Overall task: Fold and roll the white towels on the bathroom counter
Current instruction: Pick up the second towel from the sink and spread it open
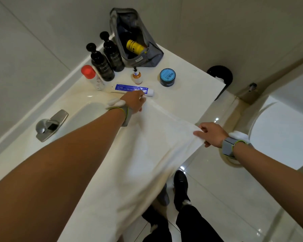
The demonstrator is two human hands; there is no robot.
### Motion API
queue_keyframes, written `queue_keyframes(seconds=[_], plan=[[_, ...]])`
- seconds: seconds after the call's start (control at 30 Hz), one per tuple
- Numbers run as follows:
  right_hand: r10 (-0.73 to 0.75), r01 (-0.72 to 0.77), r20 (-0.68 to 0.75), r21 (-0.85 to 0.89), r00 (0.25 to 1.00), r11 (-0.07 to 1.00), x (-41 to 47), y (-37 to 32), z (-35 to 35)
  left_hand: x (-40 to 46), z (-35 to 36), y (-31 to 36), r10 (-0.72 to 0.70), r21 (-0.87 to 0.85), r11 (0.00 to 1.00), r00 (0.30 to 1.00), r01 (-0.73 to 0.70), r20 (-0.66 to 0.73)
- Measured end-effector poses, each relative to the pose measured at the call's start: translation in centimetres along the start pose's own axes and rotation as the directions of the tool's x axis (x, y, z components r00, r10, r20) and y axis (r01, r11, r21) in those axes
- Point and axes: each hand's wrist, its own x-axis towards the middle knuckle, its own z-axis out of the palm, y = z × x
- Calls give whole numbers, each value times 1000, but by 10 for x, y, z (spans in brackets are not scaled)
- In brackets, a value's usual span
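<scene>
White towel (pixel 147 154) held spread between both hands, draped over the front edge of the white surface (pixel 187 95) and hanging down toward the floor. Left hand (pixel 134 103) pinches the far top corner of the towel, fingers closed on the cloth, just in front of the toothpaste tube (pixel 131 89). Right hand (pixel 211 135) pinches the near-right corner, thumb and fingers clamped on the edge, out past the surface edge over the floor. Both wrists wear grey straps with green trim; something white sits on each strap, possibly a glove tucked in, hard to tell.

On the surface behind the towel: two dark pump bottles (pixel 106 56) side by side near the wall, a red-capped white bottle (pixel 92 76) just beside them, a small dropper bottle (pixel 136 75), a round blue-lidded tin (pixel 167 77), and an open grey toiletry bag (pixel 138 39) in the corner with a yellow container (pixel 135 47) inside. Sink basin (pixel 87 112) at left, mostly behind the left forearm, with a metal faucet (pixel 50 124) beside it. Black bin (pixel 219 75) on the floor past the surface end. Toilet (pixel 283 123) at right. Person's dark shoes (pixel 181 186) and trousers visible below on the glossy tile floor (pixel 234 198).
</scene>
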Motion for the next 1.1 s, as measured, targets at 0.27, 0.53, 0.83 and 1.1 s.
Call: queue_keyframes(seconds=[0.27,0.53,0.83,1.1], plan=[[-46,36,-98,-98,994,995,-41,-4,20,-43,-44,3,-3,-213,977,1000,7,19],[-133,118,-46,-246,990,962,-100,-30,42,-107,-68,-13,18,-208,978,998,-30,-60],[-184,312,317,-419,930,853,-181,-69,112,-195,-88,-49,-48,-446,893,998,61,40],[-242,576,627,-407,741,709,-230,-95,212,-302,-103,-109,14,-395,917,987,51,160]])
